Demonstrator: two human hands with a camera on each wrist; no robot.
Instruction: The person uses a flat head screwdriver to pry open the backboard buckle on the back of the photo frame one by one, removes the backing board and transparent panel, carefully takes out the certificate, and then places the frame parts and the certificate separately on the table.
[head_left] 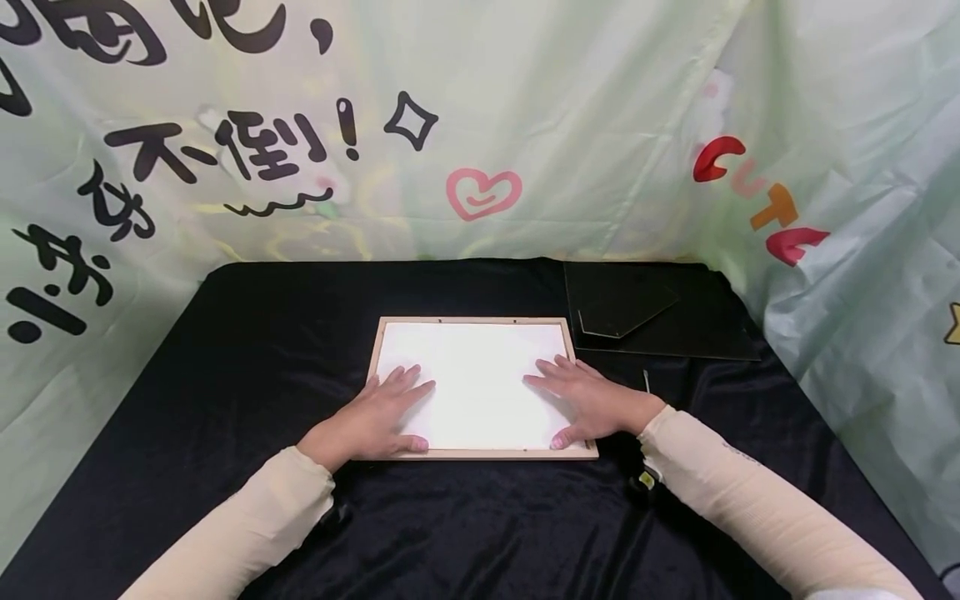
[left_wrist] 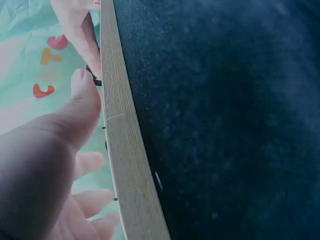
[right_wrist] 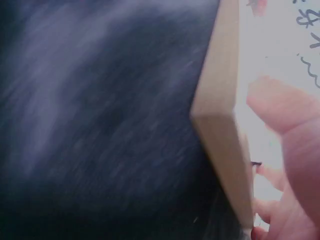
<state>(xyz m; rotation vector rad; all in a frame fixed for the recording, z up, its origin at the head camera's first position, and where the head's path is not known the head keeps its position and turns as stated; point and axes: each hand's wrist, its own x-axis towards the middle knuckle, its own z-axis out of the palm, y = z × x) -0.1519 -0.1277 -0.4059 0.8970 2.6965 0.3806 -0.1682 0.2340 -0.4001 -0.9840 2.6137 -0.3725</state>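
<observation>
A wooden picture frame lies flat on the black cloth, with small dark tabs along its inner edges. A white sheet fills its inside. My left hand rests over the frame's left side, fingers spread on the sheet and thumb by the near edge. Over the right side lies my right hand, its fingers spread on the sheet too. In the left wrist view the frame's pale wooden edge runs beside my thumb. A corner of the frame shows close to my right thumb in the right wrist view.
A black backing board with a folded stand flap lies at the table's back right. A thin metallic piece shows just beyond my right wrist. Behind the table hangs a pale printed curtain.
</observation>
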